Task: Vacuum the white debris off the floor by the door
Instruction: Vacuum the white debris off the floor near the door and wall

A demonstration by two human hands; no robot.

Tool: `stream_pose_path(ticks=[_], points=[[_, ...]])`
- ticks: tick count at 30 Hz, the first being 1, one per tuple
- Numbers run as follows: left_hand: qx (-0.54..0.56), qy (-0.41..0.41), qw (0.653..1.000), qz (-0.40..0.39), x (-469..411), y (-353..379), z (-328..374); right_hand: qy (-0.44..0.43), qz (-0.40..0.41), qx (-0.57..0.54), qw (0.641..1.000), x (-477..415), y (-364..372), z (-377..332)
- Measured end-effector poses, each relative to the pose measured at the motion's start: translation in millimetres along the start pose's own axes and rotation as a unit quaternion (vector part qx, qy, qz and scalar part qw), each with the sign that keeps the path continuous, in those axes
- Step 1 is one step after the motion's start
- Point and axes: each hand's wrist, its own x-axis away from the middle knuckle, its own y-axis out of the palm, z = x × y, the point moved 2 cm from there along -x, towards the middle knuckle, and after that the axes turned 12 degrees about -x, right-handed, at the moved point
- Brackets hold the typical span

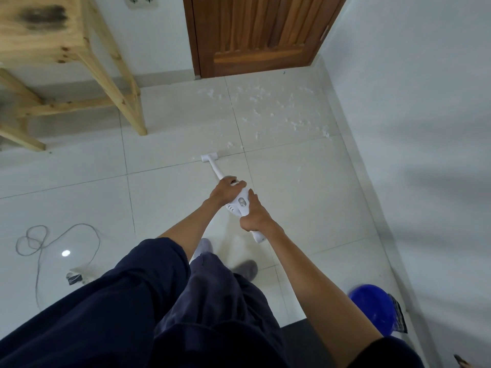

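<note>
I am gripping the white handheld vacuum point(240, 205) with both hands. My left hand point(226, 189) is wrapped around the front of the body, where the tube starts; my right hand point(254, 216) is clenched around the rear handle, thumb lying along the top near the grey button. The tube is angling down and away from me, and the flat nozzle point(209, 157) is sitting on the tiled floor point(79, 187) at a grout line. The white debris point(268, 107) is lying scattered beyond the nozzle, across the tiles in front of the closed wooden door point(260, 33) and along the right wall; the nearest flecks are just beside the nozzle. A wooden surface point(42, 30) is standing at my left. A loose cable point(39, 240) is curling on the floor. A blue bucket point(373, 309) is sitting by my right arm.
</note>
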Motion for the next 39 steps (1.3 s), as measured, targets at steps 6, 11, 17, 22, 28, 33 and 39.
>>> stream_pose_path(ticks=[6, 11, 17, 22, 28, 33, 39], points=[[0.002, 0.0, 1.0, 0.006, 9, 33, 13, -0.021, -0.015, 0.017, 1.0, 9, -25, 28], [0.024, -0.002, 0.999, 0.022, 3, 50, 18, -0.033, -0.022, 0.03, 0.999, 5, -40, 42], [0.032, 0.004, 0.999, 0.027, -9, 55, 26, -0.039, -0.013, 0.039, 0.998, -5, -50, 43], [0.051, 0.019, 0.997, 0.045, -35, 49, 29, -0.03, -0.003, 0.038, 0.999, -20, -53, 31], [0.038, 0.032, 0.998, 0.042, -74, 18, 39, -0.024, 0.002, 0.038, 0.999, -51, -58, -6], [0.031, 0.028, 0.999, 0.026, -108, -23, 55, -0.017, 0.007, 0.036, 0.999, -79, -65, -53], [0.012, 0.021, 1.0, 0.006, -135, -74, 78, -0.008, 0.017, 0.02, 1.0, -112, -70, -103]])
